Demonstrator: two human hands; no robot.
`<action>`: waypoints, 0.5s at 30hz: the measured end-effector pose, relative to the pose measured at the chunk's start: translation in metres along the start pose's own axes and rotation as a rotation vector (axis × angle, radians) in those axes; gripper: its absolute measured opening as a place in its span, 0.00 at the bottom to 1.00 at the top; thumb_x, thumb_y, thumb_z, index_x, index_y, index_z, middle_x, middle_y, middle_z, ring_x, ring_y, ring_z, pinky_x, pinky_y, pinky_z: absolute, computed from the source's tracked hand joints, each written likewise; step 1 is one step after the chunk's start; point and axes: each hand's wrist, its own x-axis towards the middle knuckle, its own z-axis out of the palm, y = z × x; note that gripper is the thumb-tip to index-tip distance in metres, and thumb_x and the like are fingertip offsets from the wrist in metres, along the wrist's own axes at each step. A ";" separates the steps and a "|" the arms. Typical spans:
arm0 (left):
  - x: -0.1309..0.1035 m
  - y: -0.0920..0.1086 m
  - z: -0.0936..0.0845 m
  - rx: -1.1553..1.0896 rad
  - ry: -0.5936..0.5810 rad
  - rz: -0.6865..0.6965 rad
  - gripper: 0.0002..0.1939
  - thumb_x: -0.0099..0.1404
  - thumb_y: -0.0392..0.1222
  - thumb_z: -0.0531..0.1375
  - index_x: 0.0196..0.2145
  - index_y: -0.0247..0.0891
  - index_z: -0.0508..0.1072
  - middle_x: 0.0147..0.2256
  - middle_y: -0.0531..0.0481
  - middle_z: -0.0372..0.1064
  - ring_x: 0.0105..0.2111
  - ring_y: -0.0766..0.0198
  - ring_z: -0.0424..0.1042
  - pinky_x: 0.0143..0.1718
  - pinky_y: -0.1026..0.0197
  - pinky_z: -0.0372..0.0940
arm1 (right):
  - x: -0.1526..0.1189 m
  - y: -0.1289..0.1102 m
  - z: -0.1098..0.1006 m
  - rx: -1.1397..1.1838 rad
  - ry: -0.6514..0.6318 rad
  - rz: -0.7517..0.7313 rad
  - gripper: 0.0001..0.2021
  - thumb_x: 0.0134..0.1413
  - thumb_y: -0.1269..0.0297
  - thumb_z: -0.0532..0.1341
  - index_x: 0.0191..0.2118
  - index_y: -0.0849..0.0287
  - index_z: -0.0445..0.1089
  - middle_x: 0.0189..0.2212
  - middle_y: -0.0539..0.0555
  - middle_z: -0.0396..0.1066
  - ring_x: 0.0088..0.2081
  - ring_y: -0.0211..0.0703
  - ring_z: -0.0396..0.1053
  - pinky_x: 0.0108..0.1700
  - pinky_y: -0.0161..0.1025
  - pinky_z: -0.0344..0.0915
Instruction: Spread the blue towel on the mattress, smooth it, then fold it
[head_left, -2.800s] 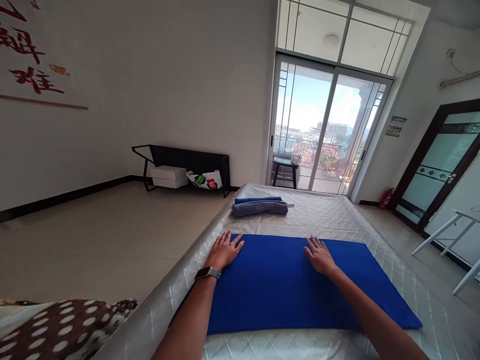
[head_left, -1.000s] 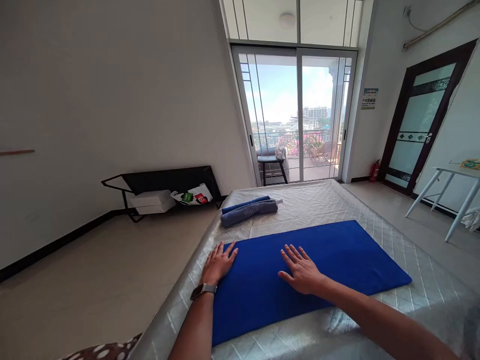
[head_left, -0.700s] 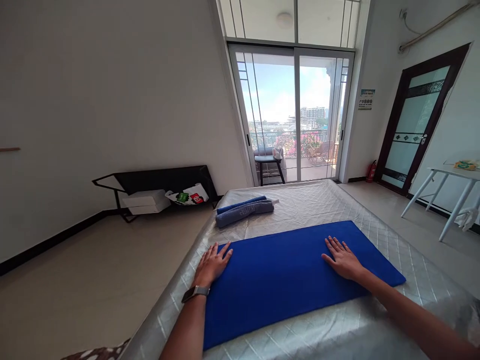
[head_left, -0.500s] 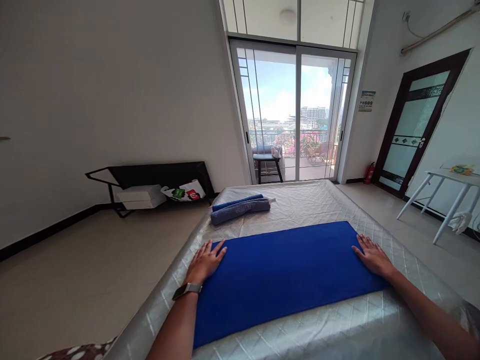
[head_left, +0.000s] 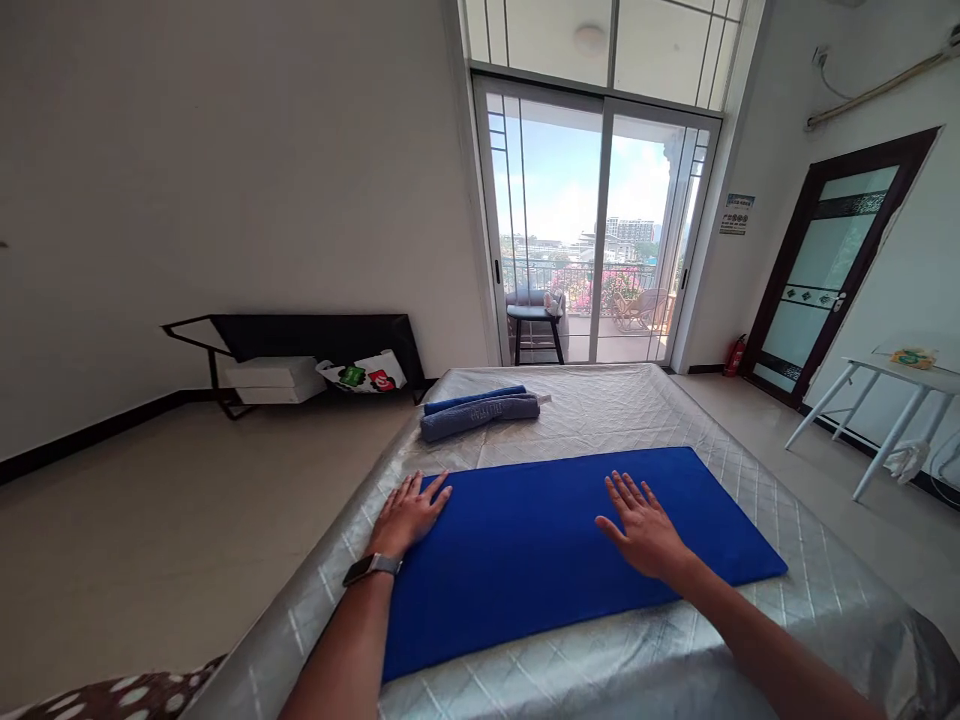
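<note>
A blue cloth, likely a towel point(head_left: 525, 570), lies spread flat across the silver quilted cover point(head_left: 600, 410). My left hand point(head_left: 409, 515) rests on its left edge near the far corner, fingers spread, with a watch on the wrist. Over the right half of the cloth is my right hand point(head_left: 643, 528), palm down with the fingers stretched out. Whether that palm touches the cloth or hovers just above it, I cannot tell. Neither hand grips anything.
Beyond the cloth lie a rolled grey-blue towel point(head_left: 480, 417) and a folded blue cloth point(head_left: 472, 399). A black-framed rack point(head_left: 315, 335) with white boxes point(head_left: 271, 378) stands left on the floor. A white table point(head_left: 907, 368) is at right, a sliding glass door point(head_left: 600, 230) at the back.
My right hand has moved left from the cloth's right edge to over its right half. My left hand stays at the left edge. The view has shifted slightly.
</note>
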 end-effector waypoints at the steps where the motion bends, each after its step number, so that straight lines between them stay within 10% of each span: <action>1: 0.000 0.000 0.001 -0.004 0.014 0.006 0.31 0.73 0.54 0.42 0.70 0.45 0.53 0.68 0.41 0.53 0.69 0.49 0.50 0.66 0.46 0.48 | 0.000 -0.023 0.008 0.039 -0.021 -0.075 0.38 0.67 0.37 0.37 0.73 0.56 0.38 0.72 0.52 0.34 0.72 0.49 0.33 0.71 0.51 0.31; 7: -0.001 0.000 0.004 -0.021 0.048 0.017 0.30 0.74 0.53 0.42 0.70 0.44 0.54 0.69 0.40 0.52 0.69 0.49 0.50 0.67 0.47 0.47 | -0.012 -0.068 0.032 0.160 -0.179 -0.238 0.38 0.67 0.37 0.39 0.73 0.52 0.36 0.72 0.51 0.29 0.72 0.48 0.28 0.71 0.53 0.26; 15: -0.003 0.004 -0.001 -0.032 0.030 -0.003 0.29 0.74 0.53 0.42 0.69 0.45 0.53 0.69 0.42 0.51 0.69 0.49 0.48 0.67 0.47 0.45 | -0.043 0.054 0.013 -0.047 -0.082 0.139 0.38 0.66 0.37 0.39 0.73 0.53 0.39 0.73 0.52 0.36 0.72 0.48 0.34 0.71 0.53 0.31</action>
